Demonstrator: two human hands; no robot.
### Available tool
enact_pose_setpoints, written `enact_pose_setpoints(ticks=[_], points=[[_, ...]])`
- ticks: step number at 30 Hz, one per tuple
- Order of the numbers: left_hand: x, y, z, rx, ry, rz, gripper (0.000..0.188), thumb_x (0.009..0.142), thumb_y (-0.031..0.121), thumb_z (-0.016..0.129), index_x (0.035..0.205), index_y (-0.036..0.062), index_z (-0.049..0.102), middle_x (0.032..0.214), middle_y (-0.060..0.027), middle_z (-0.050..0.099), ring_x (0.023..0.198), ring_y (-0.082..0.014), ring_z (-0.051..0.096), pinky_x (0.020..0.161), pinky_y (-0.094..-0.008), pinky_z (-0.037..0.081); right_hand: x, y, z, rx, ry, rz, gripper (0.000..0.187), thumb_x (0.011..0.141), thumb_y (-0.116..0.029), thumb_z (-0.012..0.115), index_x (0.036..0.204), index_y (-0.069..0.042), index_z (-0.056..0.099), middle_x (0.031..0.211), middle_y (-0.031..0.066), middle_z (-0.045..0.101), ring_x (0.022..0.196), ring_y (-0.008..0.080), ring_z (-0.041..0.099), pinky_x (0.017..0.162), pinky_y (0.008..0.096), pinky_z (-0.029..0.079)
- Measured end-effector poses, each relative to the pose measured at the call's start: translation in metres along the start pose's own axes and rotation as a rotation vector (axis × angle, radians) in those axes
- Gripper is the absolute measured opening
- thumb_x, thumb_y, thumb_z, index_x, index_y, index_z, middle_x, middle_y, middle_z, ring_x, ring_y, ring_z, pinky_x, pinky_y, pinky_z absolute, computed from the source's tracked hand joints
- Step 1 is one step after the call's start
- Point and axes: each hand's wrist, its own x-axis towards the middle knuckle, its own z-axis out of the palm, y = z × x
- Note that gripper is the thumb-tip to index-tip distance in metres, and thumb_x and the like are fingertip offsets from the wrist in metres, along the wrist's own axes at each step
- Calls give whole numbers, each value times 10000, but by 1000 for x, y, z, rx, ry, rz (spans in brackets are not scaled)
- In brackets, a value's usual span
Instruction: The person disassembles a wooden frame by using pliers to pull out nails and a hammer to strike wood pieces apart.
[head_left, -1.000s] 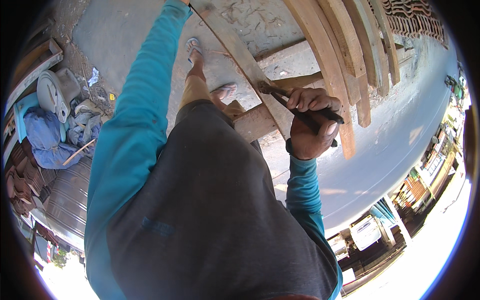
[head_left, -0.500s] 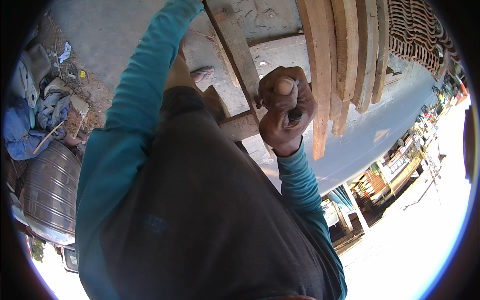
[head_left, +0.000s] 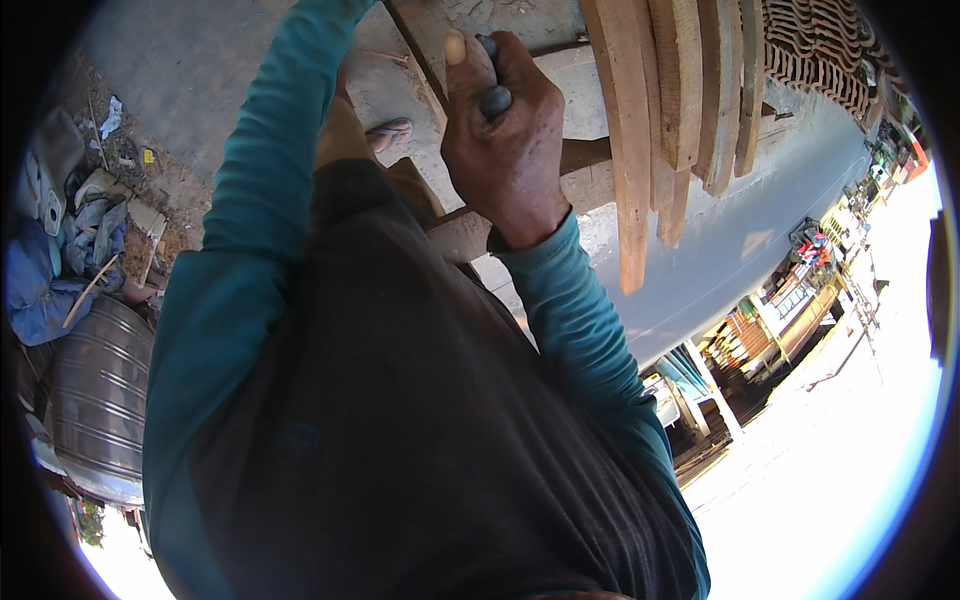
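Note:
My right hand is closed around a dark, rounded handle, its thumb pointing away from me. Most of the tool is hidden by the fist, so its kind does not show. The fist is over a long wooden beam, which runs away from me. Under my wrist lies a crosswise wooden block. My left arm, in a teal sleeve, stretches to the top edge, and its hand is out of the picture.
Several long planks lie side by side to the right, with stacked roof tiles beyond. A sandalled foot stands left of the beam. Cloth and rubbish and a ribbed metal tank are at the far left.
My right hand has moved forward and to the left, and its fist has turned so that the handle's dark ends show. The left arm has shifted slightly left in the picture.

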Motion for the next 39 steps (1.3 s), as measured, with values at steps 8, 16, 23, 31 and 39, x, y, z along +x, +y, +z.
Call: enact_pose_setpoints(ticks=[8,16,23,31,39], points=[[46,-75,-24,776,-207,423,403,1046,386,540,1006,26,716,1031,-110,750,962,-222,688,1002,-428,496,14,25,4,-210,-89,-158,346,965,-291,611,908,48,648,762,275,672,732,500,649,733,514,552],[40,-74,-9,-42,-141,-70,490,989,465,623,1150,15,730,1150,-121,730,1057,-215,678,995,-423,504,-41,51,-116,320,159,93,508,1071,-459,446,932,-23,668,879,108,716,798,168,654,654,350,538],[33,-50,-11,-243,-132,-143,534,933,411,725,1209,-46,695,1155,-113,719,1045,-217,668,907,-366,535,-92,47,-84,620,609,-21,473,1094,-347,432,1291,69,544,1036,215,704,961,246,682,908,370,525],[39,-63,-1,338,-194,-11,634,949,551,637,1215,-22,695,1205,-165,712,1111,-255,651,975,-384,506,-68,38,-67,573,647,-40,380,1076,-272,496,1241,66,554,882,167,668,750,259,674,685,388,579],[64,-86,-27,82,-216,-169,628,972,537,613,1296,1,652,1290,-185,670,1187,-261,621,1027,-380,485,-2,46,-70,614,467,61,419,1075,-386,500,853,-32,528,631,46,496,516,130,461,477,293,410]])
